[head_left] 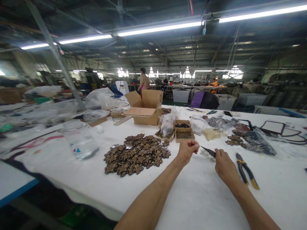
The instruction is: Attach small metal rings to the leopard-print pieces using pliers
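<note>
My left hand (188, 151) is raised above the white table with thumb and fingertips pinched together; whatever lies between them is too small to make out. Just to its right, my right hand (224, 166) grips a dark tool with a thin pointed tip (209, 151), aimed at the left fingertips. A scatter of small shiny metal pieces (207, 156) lies beneath that tool. Beside my right hand rest pliers (247, 171) with black and yellow handles. Left of my left hand spreads a pile of brown-and-black flower-shaped pieces (137, 155).
Behind my hands stand small boxes of tiny parts (184, 134) and plastic bags (198, 124). An open cardboard box (146, 111) is farther back. A clear jar (80, 142) stands at left. More flower-shaped pieces (235, 139) lie at right. A person (144, 81) is in the background.
</note>
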Motion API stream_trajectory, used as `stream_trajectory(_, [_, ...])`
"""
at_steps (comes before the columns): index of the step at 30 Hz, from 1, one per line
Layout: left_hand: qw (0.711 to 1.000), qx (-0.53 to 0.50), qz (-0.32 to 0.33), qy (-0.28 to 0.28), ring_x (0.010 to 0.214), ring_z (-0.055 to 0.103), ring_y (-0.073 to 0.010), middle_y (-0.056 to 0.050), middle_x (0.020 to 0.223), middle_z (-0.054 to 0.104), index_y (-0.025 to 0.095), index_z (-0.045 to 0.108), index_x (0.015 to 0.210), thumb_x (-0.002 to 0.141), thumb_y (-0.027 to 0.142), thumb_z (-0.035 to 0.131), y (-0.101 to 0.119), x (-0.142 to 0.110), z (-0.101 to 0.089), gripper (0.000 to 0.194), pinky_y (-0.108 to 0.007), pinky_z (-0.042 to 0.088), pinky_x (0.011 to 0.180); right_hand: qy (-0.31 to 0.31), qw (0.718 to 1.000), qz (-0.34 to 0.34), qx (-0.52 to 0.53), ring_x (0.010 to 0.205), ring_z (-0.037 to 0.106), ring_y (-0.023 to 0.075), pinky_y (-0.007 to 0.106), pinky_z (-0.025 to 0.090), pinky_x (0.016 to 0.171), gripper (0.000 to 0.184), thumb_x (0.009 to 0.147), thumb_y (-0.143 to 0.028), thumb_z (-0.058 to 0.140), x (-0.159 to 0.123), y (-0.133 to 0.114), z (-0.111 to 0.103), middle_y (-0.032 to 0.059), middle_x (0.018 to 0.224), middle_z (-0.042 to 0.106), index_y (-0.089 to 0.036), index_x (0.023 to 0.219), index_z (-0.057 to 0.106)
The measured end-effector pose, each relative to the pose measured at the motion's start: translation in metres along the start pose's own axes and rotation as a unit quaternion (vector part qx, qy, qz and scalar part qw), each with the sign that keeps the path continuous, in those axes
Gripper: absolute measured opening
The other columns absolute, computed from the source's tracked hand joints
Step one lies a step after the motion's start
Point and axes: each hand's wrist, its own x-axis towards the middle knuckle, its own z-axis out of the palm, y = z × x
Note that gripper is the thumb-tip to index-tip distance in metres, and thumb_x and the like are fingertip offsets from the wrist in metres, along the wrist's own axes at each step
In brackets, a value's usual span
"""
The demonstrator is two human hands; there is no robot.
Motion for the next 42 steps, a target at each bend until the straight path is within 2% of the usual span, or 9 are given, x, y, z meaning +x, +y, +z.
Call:
stream_trajectory(9, [0.998, -0.041, -0.053, 0.006, 0.049, 0.048, -0.0088, -0.003, 0.057, 0.057, 0.007, 0.066, 0.073, 0.059, 0.036, 0.085, -0.002, -0.001, 0.001, 0.037, -0.024, 0.036, 0.050, 0.010, 1.000, -0.002, -0.004, 0.095, 0.049, 0.0254, 0.029, 0.036, 0.063, 0.043, 0.082, 0.004, 0.047, 0.001, -0.005, 0.000, 0.0107, 0.107, 0.052, -0.015, 0.120, 0.048])
stream_trajectory(25, [0.994, -0.081, -0.078, -0.011, 0.052, 0.050, -0.0093, -0.004, 0.061, 0.058, 0.007, 0.065, 0.073, 0.057, 0.033, 0.087, -0.001, -0.003, 0.004, 0.038, -0.025, 0.036, 0.053, -0.001, 1.000, 0.002, -0.005, 0.094, 0.050, 0.0248, 0.029, 0.036, 0.062, 0.041, 0.080, 0.003, 0.048, 0.000, -0.001, 0.001, 0.0104, 0.105, 0.051, -0.016, 0.116, 0.048])
stream_trajectory(34, [0.973, -0.155, -0.169, -0.039, 0.056, 0.050, -0.0094, -0.003, 0.062, 0.053, 0.008, 0.060, 0.068, 0.061, 0.021, 0.080, 0.004, -0.006, 0.002, 0.024, -0.023, 0.035, 0.052, 0.004, 1.000, -0.006, -0.007, 0.096, 0.050, 0.0251, 0.029, 0.036, 0.062, 0.040, 0.083, 0.002, 0.047, -0.001, -0.003, 0.005, 0.0106, 0.106, 0.052, -0.017, 0.118, 0.048])
stream_trajectory(42, [0.929, -0.231, -0.288, -0.023, 0.058, 0.051, -0.0089, -0.006, 0.070, 0.056, 0.008, 0.057, 0.072, 0.070, 0.008, 0.064, 0.008, -0.004, -0.001, 0.007, -0.020, 0.037, 0.052, 0.002, 1.000, -0.012, -0.007, 0.097, 0.050, 0.0252, 0.029, 0.035, 0.062, 0.041, 0.083, 0.003, 0.046, -0.002, -0.004, 0.004, 0.0110, 0.107, 0.052, -0.017, 0.118, 0.048])
